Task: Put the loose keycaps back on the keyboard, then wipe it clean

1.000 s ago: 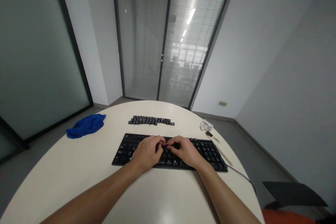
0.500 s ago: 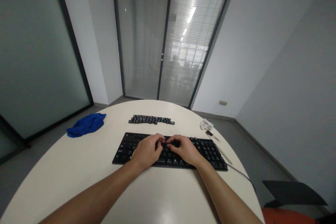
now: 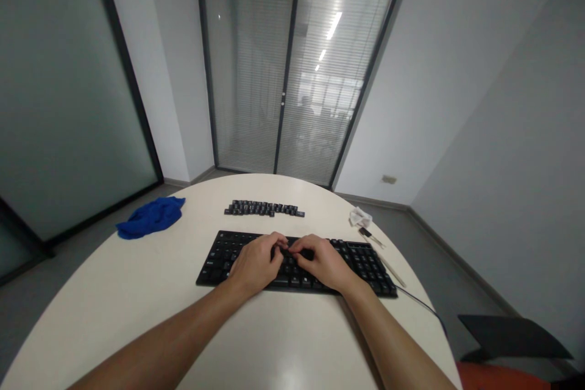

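Observation:
A black keyboard [image 3: 365, 262] lies across the round table in front of me. My left hand [image 3: 258, 261] rests over its left-middle keys, fingers curled and thumb bent in toward the fingertips. My right hand [image 3: 322, 261] is over the middle keys, with thumb and fingers brought close together. The fingertips of both hands nearly meet above the upper middle of the keyboard. Whatever may be between them is too small and dark to make out. Beyond the keyboard, loose black keycaps [image 3: 260, 208] lie in rows on the table.
A crumpled blue cloth [image 3: 153, 217] lies at the left edge of the table [image 3: 137, 292]. On the right are a crumpled white tissue [image 3: 361, 217], a small brush [image 3: 365, 233] and a thin pale stick [image 3: 392, 269]. The keyboard's cable [image 3: 420, 301] runs off the right edge, near a chair [image 3: 512, 338].
My right fingertips have shifted very slightly toward the left hand. My left hand, the keyboard and the loose keycaps have stayed in place.

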A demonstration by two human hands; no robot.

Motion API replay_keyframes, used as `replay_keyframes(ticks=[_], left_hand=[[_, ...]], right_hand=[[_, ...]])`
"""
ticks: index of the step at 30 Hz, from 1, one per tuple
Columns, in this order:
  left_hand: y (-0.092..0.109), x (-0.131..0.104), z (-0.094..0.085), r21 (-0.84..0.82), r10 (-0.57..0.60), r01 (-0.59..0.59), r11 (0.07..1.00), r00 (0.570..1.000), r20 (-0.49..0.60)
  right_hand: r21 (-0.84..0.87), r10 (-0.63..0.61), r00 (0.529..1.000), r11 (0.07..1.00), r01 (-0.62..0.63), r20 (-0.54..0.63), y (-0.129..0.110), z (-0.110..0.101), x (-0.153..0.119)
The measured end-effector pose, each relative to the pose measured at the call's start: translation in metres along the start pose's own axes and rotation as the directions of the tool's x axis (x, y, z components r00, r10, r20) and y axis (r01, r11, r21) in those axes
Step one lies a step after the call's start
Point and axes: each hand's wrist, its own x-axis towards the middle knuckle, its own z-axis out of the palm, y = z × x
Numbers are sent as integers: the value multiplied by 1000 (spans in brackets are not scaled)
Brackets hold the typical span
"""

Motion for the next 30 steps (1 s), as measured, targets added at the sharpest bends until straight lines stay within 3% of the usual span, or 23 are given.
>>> replay_keyframes(ticks=[11,23,30], left_hand=[[2,-1,-1,-1,-5,5,1000,1000,7],[-4,3,2,-53,-157,155,987,986,-53],[-1,1,0,-27,-68,67,997,997,-36]], right_hand=[[-11,77,997,997,-77,-15,-2,2,2],[104,59,998,993,-57,-17,2,3,3],[16,-10,1000,1000,10,15,2,1,2]])
